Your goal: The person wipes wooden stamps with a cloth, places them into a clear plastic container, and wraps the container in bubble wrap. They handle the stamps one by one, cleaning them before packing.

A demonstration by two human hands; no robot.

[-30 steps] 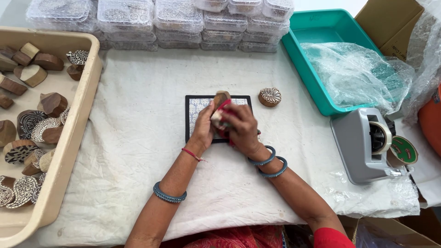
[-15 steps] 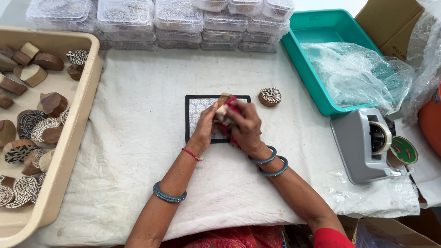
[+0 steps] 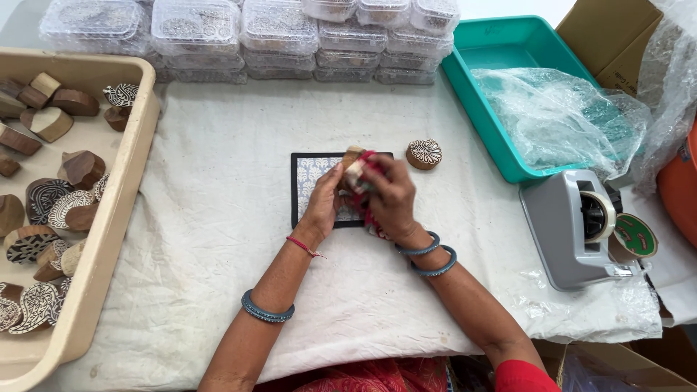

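Both hands' fingers closed on small carved wooden block (image 3: 353,165) and red cloth (image 3: 369,190) — left hand (image 3: 324,203), right hand (image 3: 392,197) — above patterned card (image 3: 308,181).

Bright, even, soft light fills the frame; shadows under the forearms are faint. The white cloth (image 3: 218,239) looks nearly washed out. Glare glints on the plastic wrap (image 3: 559,116) at upper right. Focus is sharp, with slight bending at the edges
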